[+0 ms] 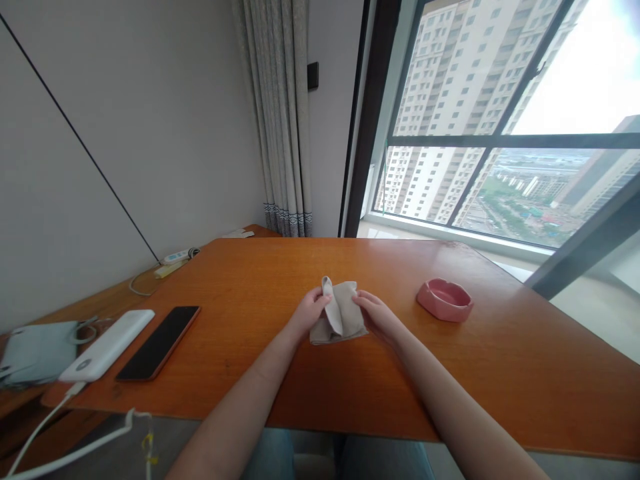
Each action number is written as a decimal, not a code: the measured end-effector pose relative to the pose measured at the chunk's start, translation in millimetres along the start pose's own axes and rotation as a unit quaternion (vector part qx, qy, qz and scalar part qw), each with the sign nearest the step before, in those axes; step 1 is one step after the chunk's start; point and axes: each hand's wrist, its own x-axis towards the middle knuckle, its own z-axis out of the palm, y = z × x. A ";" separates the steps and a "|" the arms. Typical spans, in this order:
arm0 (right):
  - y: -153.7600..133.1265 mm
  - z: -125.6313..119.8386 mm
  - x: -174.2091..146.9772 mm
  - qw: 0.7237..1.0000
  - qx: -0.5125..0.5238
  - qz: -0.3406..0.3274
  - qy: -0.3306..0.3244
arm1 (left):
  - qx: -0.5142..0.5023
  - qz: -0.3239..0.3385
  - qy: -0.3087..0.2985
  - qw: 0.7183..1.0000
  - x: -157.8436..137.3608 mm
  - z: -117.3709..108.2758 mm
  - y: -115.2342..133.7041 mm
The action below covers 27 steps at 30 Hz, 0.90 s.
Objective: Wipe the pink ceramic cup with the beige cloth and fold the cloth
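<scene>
Your left hand (pixel 311 311) pinches the left side of the small beige-grey cloth (pixel 340 313), fingers closed on a raised fold that stands up near the cloth's top edge. Your right hand (pixel 376 313) grips the cloth's right edge, fingers curled over it. The cloth lies partly folded on the orange-brown wooden bench (pixel 310 380), about midway between the near edge and the far one, directly in front of you.

To fold it neatly, I would judge that you should keep both pinches at matching corners, draw the fabric lightly taut between them, and lay the raised flap flat so its edges line up before pressing the crease. Keep the lower part of the cloth on the bench so it does not slide.

To your right, near the cloth but apart from it, sits a pink shallow ceramic ashtray (pixel 445 299). Well off to your left lie a black smartphone in an orange-edged case (pixel 159 343) and, just beside it, a white rectangular power bank (pixel 108 345) with a white cable (pixel 45 420) running off the near edge. Further left rests a pale blue pouch (pixel 35 351).
</scene>
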 end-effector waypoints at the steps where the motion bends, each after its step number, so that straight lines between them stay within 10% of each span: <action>1: -1.4 -10.0 3.4 0.999 -0.018 -0.001 0.042 | -0.011 -0.002 0.020 1.000 1.7 -5.3 3.6; 5: -4.8 -52.7 17.3 0.944 -0.267 0.004 0.194 | 0.155 -0.009 0.080 0.985 11.4 -42.8 15.0; 10: 3.2 -69.9 21.2 0.810 -0.547 -0.005 0.213 | 0.514 -0.068 0.119 0.847 16.4 -78.2 12.3; 27: -1.5 -56.8 8.2 0.743 -0.644 0.041 0.178 | 0.629 -0.126 0.117 0.759 15.7 -77.1 4.1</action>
